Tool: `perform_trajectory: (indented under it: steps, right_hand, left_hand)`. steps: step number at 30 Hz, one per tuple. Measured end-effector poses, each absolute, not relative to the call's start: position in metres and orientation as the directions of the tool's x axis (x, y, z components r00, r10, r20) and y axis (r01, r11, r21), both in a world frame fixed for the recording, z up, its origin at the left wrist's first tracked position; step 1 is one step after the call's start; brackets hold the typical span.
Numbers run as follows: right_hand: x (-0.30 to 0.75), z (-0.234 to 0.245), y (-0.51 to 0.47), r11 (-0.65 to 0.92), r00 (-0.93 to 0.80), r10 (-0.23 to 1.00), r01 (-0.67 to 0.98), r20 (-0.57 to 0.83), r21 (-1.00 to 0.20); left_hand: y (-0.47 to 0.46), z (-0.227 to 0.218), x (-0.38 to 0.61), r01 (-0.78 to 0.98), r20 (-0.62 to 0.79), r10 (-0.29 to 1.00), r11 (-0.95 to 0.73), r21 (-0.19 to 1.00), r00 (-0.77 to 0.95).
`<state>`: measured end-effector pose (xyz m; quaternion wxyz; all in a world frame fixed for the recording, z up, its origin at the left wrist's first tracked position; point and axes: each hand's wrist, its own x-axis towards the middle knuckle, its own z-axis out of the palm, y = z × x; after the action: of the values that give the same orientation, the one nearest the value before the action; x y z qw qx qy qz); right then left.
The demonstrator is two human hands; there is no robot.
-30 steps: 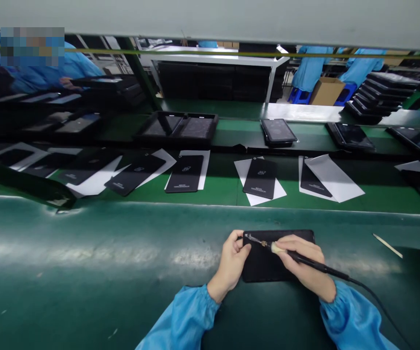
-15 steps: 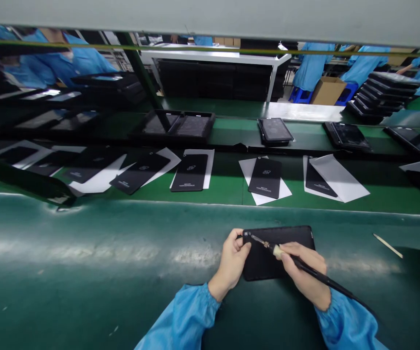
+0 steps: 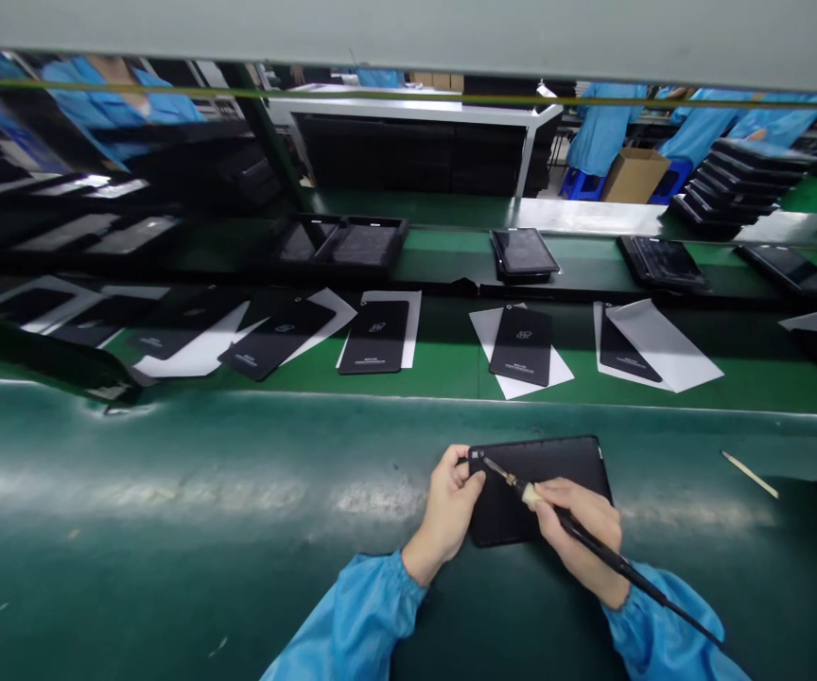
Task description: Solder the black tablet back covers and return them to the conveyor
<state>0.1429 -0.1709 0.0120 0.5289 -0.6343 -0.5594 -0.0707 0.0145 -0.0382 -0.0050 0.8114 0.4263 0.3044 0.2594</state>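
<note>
We are pinching a flat, dark rectangular panel [image 3: 504, 515] with our left hand [image 3: 443, 506], our right hand [image 3: 585, 558] gripping a slender metal-tipped soldering iron [image 3: 530, 494], now pointing farther from the corner.

Right hand [image 3: 582, 534] kinda hid part of the black panel [image 3: 500, 515], and the soldering iron [image 3: 597, 547] tip was too tiny to tell if it touched. Lettering on the cover [image 3: 520, 348] right of center was unreadable. Upper left, a blurry coworker [image 3: 89, 112] had their head behind the grey beam [image 3: 408, 38].
</note>
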Motion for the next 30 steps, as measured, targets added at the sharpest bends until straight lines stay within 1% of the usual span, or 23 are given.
perform_trajectory:
  steps: [3,6,8,10,12,14,16,18,19,23,27,29,30]
  right_hand:
    - [0.152,0.013,-0.179,0.178,0.408,0.586,0.778,0.7,-0.602]
    - [0.175,0.017,-0.183,0.125,0.441,0.551,0.796,0.709,-0.592]
    - [0.194,0.018,-0.181,0.082,0.386,0.596,0.844,0.705,-0.531]
    - [0.211,0.014,-0.175,0.039,0.292,0.676,0.903,0.677,-0.429]
    - [0.224,0.007,-0.17,0.011,0.225,0.762,0.933,0.608,-0.36]
    - [0.235,-0.002,-0.167,-0.021,0.217,0.802,0.942,0.556,-0.336]
    - [0.251,-0.007,-0.169,-0.079,0.265,0.803,0.935,0.534,-0.345]
    - [0.279,-0.005,-0.178,-0.18,0.37,0.763,0.909,0.53,-0.375]
    - [0.298,-0.001,-0.185,-0.25,0.44,0.724,0.885,0.532,-0.392]
    - [0.399,0.031,-0.217,-0.525,0.673,0.516,0.737,0.53,-0.425]
    - [0.481,0.064,-0.233,-0.721,0.809,0.336,0.55,0.481,-0.421]
    - [0.497,0.067,-0.226,-0.775,0.843,0.285,0.483,0.457,-0.407]
    - [0.497,0.064,-0.219,-0.79,0.851,0.282,0.468,0.443,-0.397]
  left_hand:
    - [-0.039,-0.005,0.015,-0.165,-0.281,0.683,0.51,0.844,0.674]
    - [-0.039,-0.005,0.017,-0.158,-0.295,0.674,0.525,0.836,0.678]
    - [-0.038,-0.006,0.018,-0.147,-0.3,0.675,0.521,0.841,0.674]
    - [-0.036,-0.008,0.019,-0.127,-0.306,0.678,0.509,0.851,0.668]
    - [-0.034,-0.009,0.021,-0.101,-0.313,0.667,0.505,0.857,0.676]
    - [-0.032,-0.009,0.023,-0.067,-0.327,0.635,0.514,0.855,0.699]
    - [-0.032,-0.005,0.023,-0.038,-0.337,0.611,0.516,0.856,0.716]
    - [-0.033,-0.001,0.023,-0.041,-0.331,0.628,0.501,0.864,0.704]
    - [-0.035,0.0,0.023,-0.049,-0.324,0.646,0.489,0.871,0.691]
    - [-0.039,0.001,0.027,-0.034,-0.316,0.68,0.449,0.893,0.662]
    - [-0.04,0.0,0.029,-0.027,-0.303,0.682,0.428,0.903,0.665]
    - [-0.039,-0.001,0.028,-0.035,-0.299,0.689,0.426,0.904,0.661]
    - [-0.038,-0.001,0.028,-0.038,-0.297,0.693,0.424,0.905,0.657]
